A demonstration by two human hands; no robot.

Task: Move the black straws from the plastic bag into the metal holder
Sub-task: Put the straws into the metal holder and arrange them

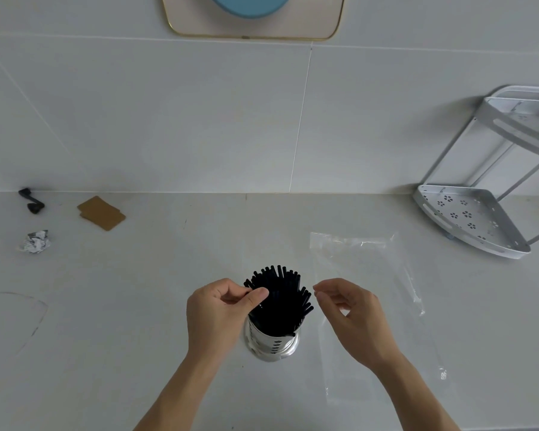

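- At the far left of the counter [168,259], a small black crank-shaped part [31,201], a crumpled foil wad [36,241] and two brown cards [101,212] are seen lying well apart from the work area.
- The left hand [218,309] is held against the left side of the straw bundle; its thumb and curled fingers appear to be pinching the outermost straws near their tips.
- The black straws [280,293] are seen standing fanned out in the metal holder [273,342], which stands upright on the counter between the two hands.
- The right hand [352,312] is held just beside the bundle, fingers loosely curled, nothing gripped and no straw touched.
- The plastic bag [371,275] is seen lying flat to the right; no straws can be made out inside it.
- The transfer is judged essentially complete; only tidying of the bundle appears to remain.
- A metal corner rack [470,217] is seen at the far right.
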